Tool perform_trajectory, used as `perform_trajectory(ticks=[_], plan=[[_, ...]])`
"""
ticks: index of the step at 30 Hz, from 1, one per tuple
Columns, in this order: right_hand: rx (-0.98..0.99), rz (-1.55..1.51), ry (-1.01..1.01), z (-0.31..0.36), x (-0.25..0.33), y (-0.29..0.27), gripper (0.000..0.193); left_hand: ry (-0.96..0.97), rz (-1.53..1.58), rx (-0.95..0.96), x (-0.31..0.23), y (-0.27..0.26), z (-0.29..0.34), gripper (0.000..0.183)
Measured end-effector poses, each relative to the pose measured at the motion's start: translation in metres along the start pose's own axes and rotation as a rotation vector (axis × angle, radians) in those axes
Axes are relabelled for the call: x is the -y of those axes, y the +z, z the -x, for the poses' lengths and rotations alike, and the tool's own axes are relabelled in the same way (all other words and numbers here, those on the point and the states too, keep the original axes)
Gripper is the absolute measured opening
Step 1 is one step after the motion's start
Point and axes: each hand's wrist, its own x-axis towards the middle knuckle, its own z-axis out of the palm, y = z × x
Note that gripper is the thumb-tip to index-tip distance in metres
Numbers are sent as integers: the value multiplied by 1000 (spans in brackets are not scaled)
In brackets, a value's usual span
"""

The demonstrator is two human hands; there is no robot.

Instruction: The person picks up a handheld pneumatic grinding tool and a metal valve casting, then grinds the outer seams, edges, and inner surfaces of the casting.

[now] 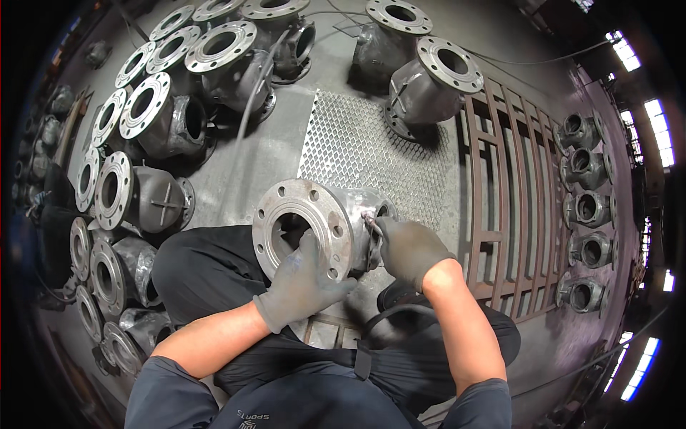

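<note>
A grey cast metal valve body (363, 204) with a wide bolt-holed flange (270, 214) stands between my legs, its flange face tilted toward my left. My left hand (300, 279), in a grey glove, grips the flange's near rim, with its fingers over the edge of the bore and its thumb stretched out along the lower right. At the round side opening, my gloved right hand (413, 250) is closed. A small reddish-pink tip (369, 219) shows by its fingers against the body. The rest of what this hand holds is hidden.
Many similar flanged bodies (151, 196) crowd the left and far left. Two more (429, 86) stand at the far side, by a diamond-mesh metal plate (350, 136). A rusty slatted frame (507, 207) lies to the right, beyond it a row of smaller castings (587, 209). A cable (261, 79) hangs at far left.
</note>
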Motion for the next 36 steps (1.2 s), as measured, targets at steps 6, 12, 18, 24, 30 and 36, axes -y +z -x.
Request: perform_trajectory(ticks=[6,12,18,24,30,36], plan=[[-68,-128,-19,-9,-4,11,24,-88,96,8,2,1,1,99],[-49,-174,22,0,-7,13,28,-80,17,48,-3,-1,0,98],[-34,-280,-65,-4,-13,17,34,-100,70,44,-1,-6,9,105],[123,-234,-90,-18,-15,14,38,-25,54,30,20,-12,24,104],[224,-197,-190,-33,-5,-8,33,-75,77,38,29,-18,32,101],[122,-119,-274,-37,-3,9,30,-58,88,36,29,-17,35,99]])
